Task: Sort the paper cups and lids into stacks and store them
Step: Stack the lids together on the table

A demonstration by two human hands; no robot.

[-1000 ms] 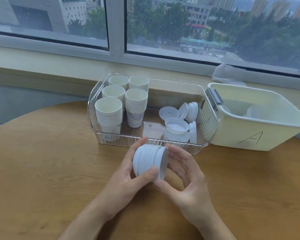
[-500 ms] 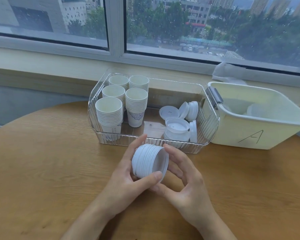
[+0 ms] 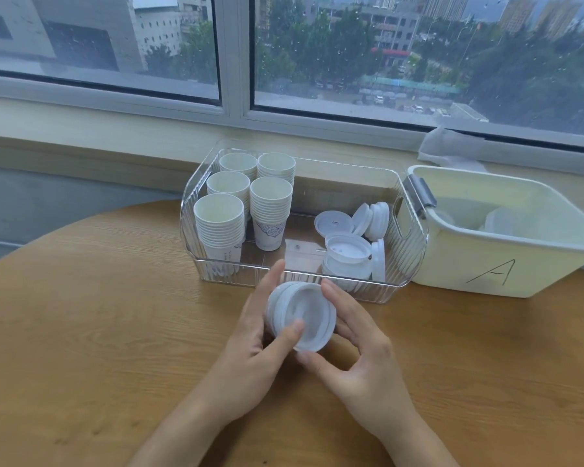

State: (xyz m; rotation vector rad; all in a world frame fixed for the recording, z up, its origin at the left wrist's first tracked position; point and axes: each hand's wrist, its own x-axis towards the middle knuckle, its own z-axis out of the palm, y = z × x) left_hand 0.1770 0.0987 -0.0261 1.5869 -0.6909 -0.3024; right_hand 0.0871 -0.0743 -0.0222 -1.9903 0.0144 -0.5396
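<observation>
Both hands, left hand (image 3: 250, 358) and right hand (image 3: 361, 362), clamp round stack of ridged white plastic lids (image 3: 300, 315) above woodgrain table (image 3: 81, 332), before ribbed clear bin (image 3: 402, 281)

The paper cups (image 3: 270, 210) are white with a blue pattern, the lids (image 3: 300, 315) are white, and the right bin (image 3: 486, 264) is pale yellow.
</observation>
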